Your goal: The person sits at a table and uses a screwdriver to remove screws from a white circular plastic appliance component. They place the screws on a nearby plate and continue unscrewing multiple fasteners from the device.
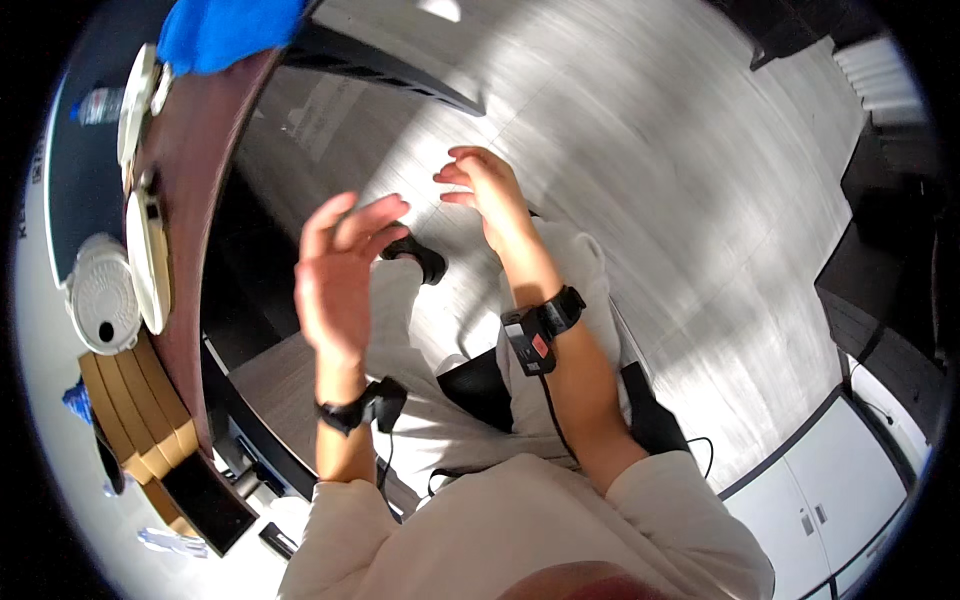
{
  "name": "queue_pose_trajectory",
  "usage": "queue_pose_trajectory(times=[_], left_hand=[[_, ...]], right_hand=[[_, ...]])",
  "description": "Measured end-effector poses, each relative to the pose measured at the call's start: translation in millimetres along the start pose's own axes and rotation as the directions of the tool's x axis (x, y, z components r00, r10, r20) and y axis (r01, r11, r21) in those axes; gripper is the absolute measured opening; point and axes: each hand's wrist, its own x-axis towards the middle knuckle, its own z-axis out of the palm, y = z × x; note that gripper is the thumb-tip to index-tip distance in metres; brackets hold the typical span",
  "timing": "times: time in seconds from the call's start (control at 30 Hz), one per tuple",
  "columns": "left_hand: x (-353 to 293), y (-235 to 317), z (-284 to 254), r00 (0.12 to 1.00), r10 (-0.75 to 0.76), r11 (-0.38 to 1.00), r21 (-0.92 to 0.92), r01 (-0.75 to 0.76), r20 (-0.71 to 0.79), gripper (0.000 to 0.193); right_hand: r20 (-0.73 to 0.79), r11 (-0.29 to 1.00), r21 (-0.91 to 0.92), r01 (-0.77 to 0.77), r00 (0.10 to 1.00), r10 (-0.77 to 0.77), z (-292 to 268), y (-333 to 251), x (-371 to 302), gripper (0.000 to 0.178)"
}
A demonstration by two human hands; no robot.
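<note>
Well, I see the left hand (335, 292) and right hand (492, 195) loosely spread (both empty), beside the desk (190, 165), perhaps for clearance.

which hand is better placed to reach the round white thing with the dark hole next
Likely the left: the bare left hand, open and seemingly empty, is nearer the round white object with a dark hole. The bare right hand also looks empty but is farther to the right.
</note>
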Motion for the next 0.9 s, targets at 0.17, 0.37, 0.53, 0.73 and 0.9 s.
queue_pose_trajectory(times=[0.17, 0.37, 0.53, 0.73, 0.9], left_hand=[[32, -91, 31, 0.938, -0.341, 0.921, -0.225, 0.318, -0.068, 0.061], [51, -117, 41, 0.869, -0.485, 0.83, -0.366, 0.421, -0.1, 0.064], [37, -117, 16, 0.848, -0.512, 0.778, -0.491, 0.392, -0.134, 0.064], [-41, -100, -33, 0.846, -0.434, 0.822, -0.52, 0.232, -0.31, 0.066], [-108, -99, -72, 0.775, -0.515, 0.785, -0.566, 0.253, -0.367, 0.068]], right_hand=[[-0.281, 0.947, 0.27, 0.172, 0.955, -0.094, -31, -33, -2, 0.025], [-0.241, 0.953, 0.269, 0.136, 0.968, -0.07, -33, -28, 2, 0.031], [-0.103, 0.993, 0.042, 0.113, 0.989, -0.108, -18, -14, 4, 0.033], [0.018, 0.938, -0.331, 0.103, 0.994, -0.103, -5, 31, 20, 0.027], [0.021, 0.792, -0.598, 0.125, 0.99, -0.141, -9, 72, 48, 0.033]])
